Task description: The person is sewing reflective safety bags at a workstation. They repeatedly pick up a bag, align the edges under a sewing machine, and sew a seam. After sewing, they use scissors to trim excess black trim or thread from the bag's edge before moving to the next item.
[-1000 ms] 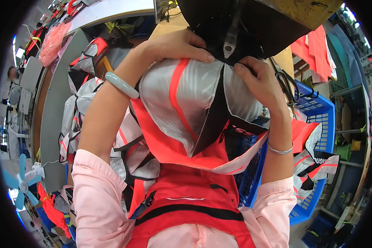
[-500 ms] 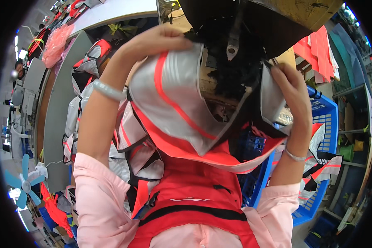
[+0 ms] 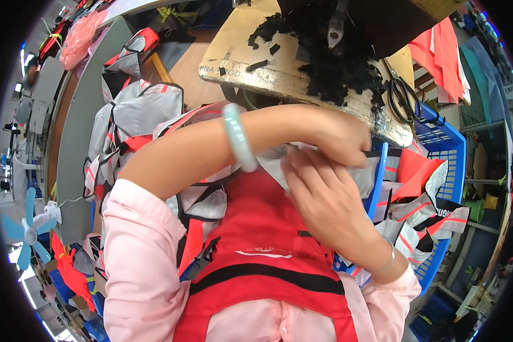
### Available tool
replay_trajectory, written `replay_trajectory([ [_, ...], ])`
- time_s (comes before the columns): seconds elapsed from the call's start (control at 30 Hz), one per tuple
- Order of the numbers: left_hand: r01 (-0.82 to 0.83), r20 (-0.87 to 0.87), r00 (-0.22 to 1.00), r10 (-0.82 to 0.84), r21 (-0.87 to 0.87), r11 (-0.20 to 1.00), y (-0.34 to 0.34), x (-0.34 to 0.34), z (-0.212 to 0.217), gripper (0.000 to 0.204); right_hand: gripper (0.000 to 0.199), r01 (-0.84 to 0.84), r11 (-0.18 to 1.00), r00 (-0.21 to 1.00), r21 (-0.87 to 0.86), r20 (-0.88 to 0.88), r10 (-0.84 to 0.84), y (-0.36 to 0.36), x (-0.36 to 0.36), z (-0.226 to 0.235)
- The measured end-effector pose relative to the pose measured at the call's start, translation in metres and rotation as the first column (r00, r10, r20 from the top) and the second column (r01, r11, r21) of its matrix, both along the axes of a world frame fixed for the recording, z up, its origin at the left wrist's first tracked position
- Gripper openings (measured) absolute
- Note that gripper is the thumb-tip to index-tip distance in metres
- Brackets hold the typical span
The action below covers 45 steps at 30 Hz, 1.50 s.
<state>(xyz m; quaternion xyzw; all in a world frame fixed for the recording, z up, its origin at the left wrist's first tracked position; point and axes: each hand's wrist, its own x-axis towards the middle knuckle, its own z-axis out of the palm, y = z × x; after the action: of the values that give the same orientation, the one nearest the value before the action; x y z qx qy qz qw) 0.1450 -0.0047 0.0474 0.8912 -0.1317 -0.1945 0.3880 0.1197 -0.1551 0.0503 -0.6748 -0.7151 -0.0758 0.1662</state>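
A silver-grey fabric piece with neon orange parts and dark edging [image 3: 272, 167] is bunched below the table's front edge, mostly hidden by my hands and left forearm. My left hand [image 3: 343, 137] reaches across to the right, its fingers curled down on the cloth. Below it, my right hand [image 3: 328, 191] has its fingers close together and bent over the same piece; its thumb is hidden. The two hands overlap near the fingertips.
Black scraps [image 3: 342, 71] lie on the worn table board [image 3: 233, 54], beside black-handled scissors [image 3: 402, 94]. At right, a blue basket [image 3: 447, 139] contains similar fabric pieces. More pieces [image 3: 142, 108] are heaped at left. A dark machine part [image 3: 376, 23] overhangs the board.
The fabric piece, spread wide between my hands before, is now gathered low. My left hand has swung right and down, my right hand left and down. The board and scissors have come into view.
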Motion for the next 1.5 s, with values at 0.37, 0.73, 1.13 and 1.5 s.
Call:
replay_trajectory([
  [0.37, -0.345, 0.216, 0.881, 0.422, -0.318, 0.883, 0.023, -0.088, -0.072, 0.042, 0.019, 0.251, 0.968, 0.901, -0.021, -0.361, -0.242, -0.011, 0.055, -0.03],
  [0.73, -0.49, 0.268, 0.821, 0.504, -0.124, 0.863, 0.064, -0.093, 0.022, 0.026, 0.025, 0.188, 0.971, 0.741, -0.146, -0.628, -0.238, 0.001, 0.082, 0.012],
  [1.13, -0.411, 0.31, 0.868, 0.387, 0.012, 0.911, 0.125, -0.037, 0.015, 0.031, 0.035, 0.174, 0.953, 0.686, -0.249, -0.663, -0.298, 0.05, 0.139, 0.008],
  [1.5, -0.429, 0.129, 0.897, 0.422, 0.03, 0.903, 0.15, -0.007, 0.01, 0.039, 0.041, 0.134, 0.944, 0.607, -0.301, -0.728, -0.318, 0.072, 0.168, 0.002],
])
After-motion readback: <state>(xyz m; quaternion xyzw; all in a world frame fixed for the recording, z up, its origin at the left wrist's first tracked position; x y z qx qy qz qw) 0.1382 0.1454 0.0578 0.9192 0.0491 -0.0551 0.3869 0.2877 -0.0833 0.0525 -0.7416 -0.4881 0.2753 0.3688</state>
